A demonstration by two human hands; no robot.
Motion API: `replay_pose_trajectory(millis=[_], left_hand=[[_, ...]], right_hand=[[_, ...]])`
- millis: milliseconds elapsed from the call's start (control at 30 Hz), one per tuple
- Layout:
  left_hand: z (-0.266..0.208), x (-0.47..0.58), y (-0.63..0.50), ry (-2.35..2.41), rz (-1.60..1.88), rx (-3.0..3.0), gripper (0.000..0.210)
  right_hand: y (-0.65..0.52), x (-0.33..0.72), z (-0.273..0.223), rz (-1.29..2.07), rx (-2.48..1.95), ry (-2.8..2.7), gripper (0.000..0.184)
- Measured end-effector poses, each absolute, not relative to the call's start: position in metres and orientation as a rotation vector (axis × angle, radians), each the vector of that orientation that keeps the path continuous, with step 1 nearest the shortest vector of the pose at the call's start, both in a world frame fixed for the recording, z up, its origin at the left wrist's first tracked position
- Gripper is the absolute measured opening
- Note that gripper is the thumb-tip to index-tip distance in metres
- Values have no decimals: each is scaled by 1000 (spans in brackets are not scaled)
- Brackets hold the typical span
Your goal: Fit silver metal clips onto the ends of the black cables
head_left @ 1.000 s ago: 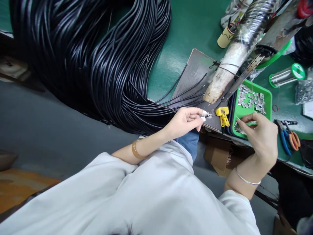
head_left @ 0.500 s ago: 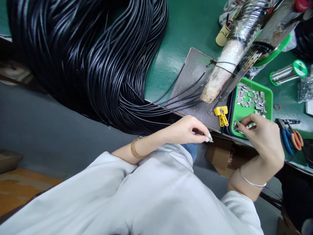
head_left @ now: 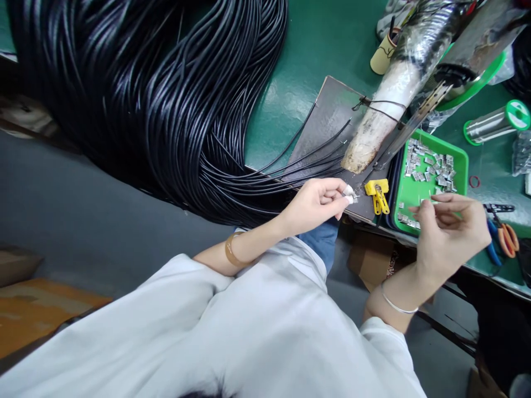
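Observation:
My left hand (head_left: 314, 203) is closed in a pinch over the near edge of the dark board (head_left: 317, 122). A small silvery metal connector (head_left: 355, 198) pokes out at its white-wrapped fingertips. My right hand (head_left: 451, 228) hovers at the near right corner of the green tray (head_left: 463, 160), thumb and finger pinched together. Whatever is between them is thin and pale, too small to name. Several loose metal connectors (head_left: 431, 168) lie in the tray. Black cables (head_left: 265, 185) run onto the board, some ends under a white-wrapped tube (head_left: 365, 141).
A huge bundle of black cable (head_left: 174, 94) covers the bench's left side. Between board and tray sits a yellow clip (head_left: 377, 194). Farther right are a solder spool (head_left: 495, 122), orange-and-blue pliers (head_left: 504, 237) and a red ring (head_left: 474, 181). A cardboard box (head_left: 369, 260) stands below the bench edge.
My left hand has risen toward the board with the metal piece at its fingertips. My right hand has come up from the tray's near corner and turned, still pinched.

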State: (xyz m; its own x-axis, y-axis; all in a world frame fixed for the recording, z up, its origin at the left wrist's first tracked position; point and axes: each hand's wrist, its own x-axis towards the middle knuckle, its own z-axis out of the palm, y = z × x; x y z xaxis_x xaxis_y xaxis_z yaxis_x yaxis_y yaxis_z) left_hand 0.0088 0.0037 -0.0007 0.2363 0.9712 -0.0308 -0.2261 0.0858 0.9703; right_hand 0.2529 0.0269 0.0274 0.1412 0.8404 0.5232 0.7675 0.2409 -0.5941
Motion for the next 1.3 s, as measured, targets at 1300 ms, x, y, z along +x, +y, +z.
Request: replay_pose_trajectory(millis=[1300], left_hand=[[7, 10, 6, 802, 1118, 813, 16]], right_hand=[[-16, 156, 18, 124, -1136, -1707, 19]])
